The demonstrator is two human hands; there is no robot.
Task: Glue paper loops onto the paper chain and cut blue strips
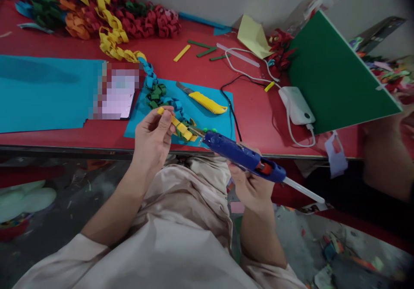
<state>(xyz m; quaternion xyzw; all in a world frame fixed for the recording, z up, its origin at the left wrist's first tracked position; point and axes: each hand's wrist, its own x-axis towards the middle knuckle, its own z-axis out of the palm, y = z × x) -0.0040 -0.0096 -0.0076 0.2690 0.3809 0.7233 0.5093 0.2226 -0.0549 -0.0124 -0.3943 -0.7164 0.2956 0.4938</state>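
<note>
Between the thumb and fingers of my left hand (154, 136) is a yellow paper strip (181, 127), at the end of a paper chain. My right hand (252, 181) is wrapped round a blue hot glue gun (239, 153), with a clear glue stick (304, 190) poking out of its back. The gun's nozzle points left, close to the strip; whether they touch I cannot tell. Blue and green links of the paper chain (157, 94) run up the table to yellow ones. A yellow utility knife (207, 101) lies on a blue sheet (187, 90) just beyond my hands.
On the red table (200, 71) are a phone (119, 92), blue sheets (42, 92), loose paper strips (183, 53) and a white power bank (296, 104) with cables. Piled paper chains (139, 21) line the back. A green board (339, 73) leans at right, near another person's arm (384, 155).
</note>
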